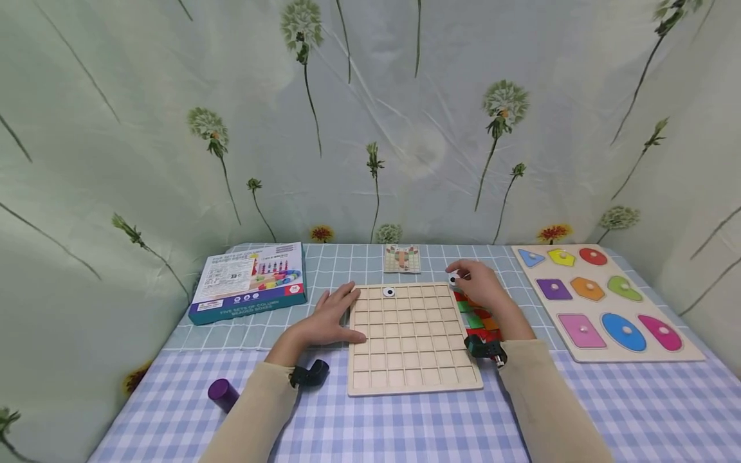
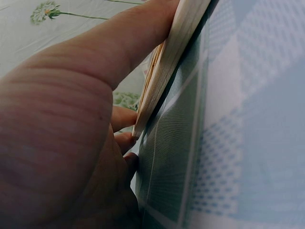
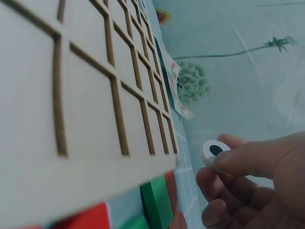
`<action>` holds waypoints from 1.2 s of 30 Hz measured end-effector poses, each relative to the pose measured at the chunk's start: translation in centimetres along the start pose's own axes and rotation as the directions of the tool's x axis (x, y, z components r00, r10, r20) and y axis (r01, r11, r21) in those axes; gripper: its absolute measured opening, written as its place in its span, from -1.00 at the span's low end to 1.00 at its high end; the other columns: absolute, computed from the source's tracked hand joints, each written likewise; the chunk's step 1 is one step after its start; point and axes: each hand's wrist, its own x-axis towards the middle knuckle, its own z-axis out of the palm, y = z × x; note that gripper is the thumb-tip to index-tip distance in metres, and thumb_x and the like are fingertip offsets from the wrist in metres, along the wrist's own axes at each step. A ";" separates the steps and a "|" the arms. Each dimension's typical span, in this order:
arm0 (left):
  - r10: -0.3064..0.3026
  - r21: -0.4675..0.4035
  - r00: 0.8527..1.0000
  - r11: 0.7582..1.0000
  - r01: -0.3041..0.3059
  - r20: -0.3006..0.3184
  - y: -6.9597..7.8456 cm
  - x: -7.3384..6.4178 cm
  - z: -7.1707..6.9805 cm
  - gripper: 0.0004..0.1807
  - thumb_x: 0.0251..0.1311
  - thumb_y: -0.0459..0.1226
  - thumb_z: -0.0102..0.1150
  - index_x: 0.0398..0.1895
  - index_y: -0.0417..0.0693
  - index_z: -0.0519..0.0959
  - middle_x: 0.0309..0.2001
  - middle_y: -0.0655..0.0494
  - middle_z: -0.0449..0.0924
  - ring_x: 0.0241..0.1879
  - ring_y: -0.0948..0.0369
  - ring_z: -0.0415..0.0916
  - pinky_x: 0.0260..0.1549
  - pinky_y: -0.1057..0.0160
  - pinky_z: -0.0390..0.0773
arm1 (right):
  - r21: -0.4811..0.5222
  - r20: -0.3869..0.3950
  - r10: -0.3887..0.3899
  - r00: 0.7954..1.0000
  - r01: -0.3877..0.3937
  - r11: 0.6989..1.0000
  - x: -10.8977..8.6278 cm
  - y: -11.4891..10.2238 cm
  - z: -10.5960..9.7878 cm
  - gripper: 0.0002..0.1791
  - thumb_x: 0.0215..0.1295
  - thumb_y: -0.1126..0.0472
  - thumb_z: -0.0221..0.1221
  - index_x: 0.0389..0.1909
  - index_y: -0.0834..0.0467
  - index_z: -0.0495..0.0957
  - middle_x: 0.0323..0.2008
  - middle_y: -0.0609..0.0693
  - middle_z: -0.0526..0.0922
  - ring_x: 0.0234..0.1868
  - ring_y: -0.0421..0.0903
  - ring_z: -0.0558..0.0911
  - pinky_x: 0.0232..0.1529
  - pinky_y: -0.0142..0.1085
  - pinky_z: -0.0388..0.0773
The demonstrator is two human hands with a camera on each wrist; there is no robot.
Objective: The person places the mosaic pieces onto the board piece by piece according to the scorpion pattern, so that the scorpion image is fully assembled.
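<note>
A pale wooden grid board (image 1: 412, 341) lies flat on the table. A white round eye piece with a black dot (image 1: 389, 292) sits in its top row. My left hand (image 1: 329, 321) is spread at the board's left side, its thumb and fingertips at the edge. In the left wrist view, the thumb (image 2: 138, 38) touches the board's rim. Beyond the board's upper right corner, my right hand (image 1: 480, 286) pinches a second eye piece (image 3: 215, 151) between thumb and fingers. Red, green and orange pieces (image 1: 477, 318) lie beside the board, partly under the right arm.
A small pattern card (image 1: 402, 259) lies behind the board. At the back left is a beaded toy box (image 1: 249, 283). A shape puzzle board (image 1: 602, 302) with knobbed pieces lies on the right. A purple cylinder (image 1: 222, 394) is by the left forearm.
</note>
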 end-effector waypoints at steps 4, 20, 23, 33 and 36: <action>0.001 0.010 1.000 1.000 -0.001 0.001 0.0 0.0 -0.1 0.16 0.04 0.13 0.43 0.60 -0.05 0.02 0.65 -0.01 -0.21 0.63 -0.02 -0.29 0.57 -0.17 -0.39 | 0.036 -0.010 0.012 1.000 -0.011 0.999 0.0 -0.7 0.6 -0.75 0.41 0.33 0.08 0.04 0.22 0.57 -0.04 0.23 0.59 0.03 0.18 0.57 -0.10 -0.09 0.61; -0.008 -0.002 1.000 1.000 0.008 -0.005 0.5 -0.3 -0.3 0.14 0.05 0.10 0.43 0.60 -0.05 0.02 0.64 -0.03 -0.19 0.63 -0.05 -0.27 0.56 -0.21 -0.38 | 0.027 0.042 -0.073 0.996 0.072 0.997 0.1 -3.6 4.1 -0.75 0.40 0.38 0.08 -0.04 0.12 0.66 -0.09 0.15 0.64 -0.07 0.07 0.59 0.04 -0.02 0.59; -0.009 -0.002 1.000 1.000 0.009 -0.006 0.6 -0.3 -0.3 0.14 0.04 0.10 0.44 0.60 -0.05 0.03 0.64 -0.03 -0.19 0.63 -0.05 -0.27 0.56 -0.21 -0.37 | 0.008 0.030 -0.092 0.995 0.092 0.996 0.1 -3.8 4.4 -0.74 0.38 0.38 0.08 -0.06 0.12 0.67 -0.09 0.16 0.65 -0.10 0.07 0.59 0.03 -0.01 0.58; -0.004 0.001 1.000 1.000 0.004 -0.008 0.4 -0.1 -0.2 0.15 0.04 0.11 0.43 0.61 -0.04 0.02 0.64 -0.02 -0.20 0.63 -0.05 -0.29 0.56 -0.22 -0.35 | -0.002 -0.001 -0.066 0.998 0.066 0.998 0.3 -3.6 5.3 -0.79 0.37 0.34 0.16 -0.06 0.09 0.66 -0.19 0.10 0.67 -0.18 0.00 0.61 -0.05 -0.07 0.61; -0.010 -0.002 1.000 1.000 0.010 -0.011 0.3 -0.2 -0.2 0.15 0.04 0.11 0.43 0.61 -0.03 0.02 0.65 -0.01 -0.20 0.63 -0.05 -0.29 0.55 -0.22 -0.36 | -0.022 -0.003 -0.086 0.996 0.086 0.996 0.3 -3.6 5.4 -0.77 0.36 0.34 0.17 -0.05 0.09 0.68 -0.16 0.11 0.68 -0.16 0.02 0.62 -0.03 -0.06 0.61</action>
